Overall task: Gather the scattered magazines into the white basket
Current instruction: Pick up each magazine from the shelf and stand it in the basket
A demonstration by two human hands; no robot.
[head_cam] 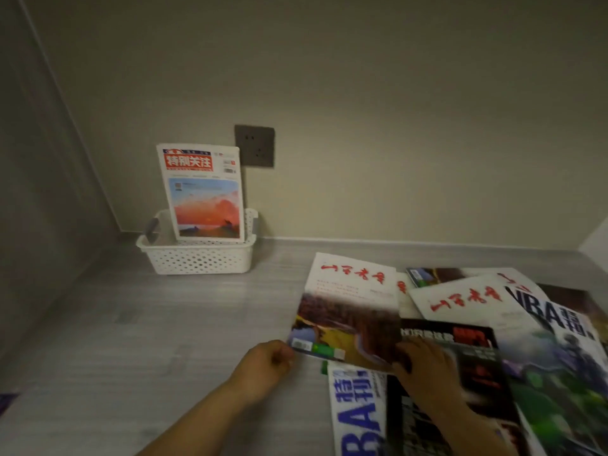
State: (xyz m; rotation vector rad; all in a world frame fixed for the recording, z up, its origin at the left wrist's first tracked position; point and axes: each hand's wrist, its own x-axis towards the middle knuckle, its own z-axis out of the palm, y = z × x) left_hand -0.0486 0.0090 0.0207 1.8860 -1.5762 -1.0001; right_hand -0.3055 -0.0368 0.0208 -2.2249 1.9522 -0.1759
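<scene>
scattered magazines (543, 357) sprawl near right; the white basket (197, 260) sits far left, one upright magazine (204, 195) in it. we judge the top magazine (348, 311) light, floppy, slick, best held by its near edge: our left hand (266, 363) pinches its left corner, our right hand (424, 366) grips its right.

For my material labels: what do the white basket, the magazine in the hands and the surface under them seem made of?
White basket: moulded plastic, matte, with perforated walls. Magazine: likely coated paper, going by its thin printed cover; blur hides any sheen. Surface: grey wood-grain pattern, perhaps laminate; unclear.
</scene>
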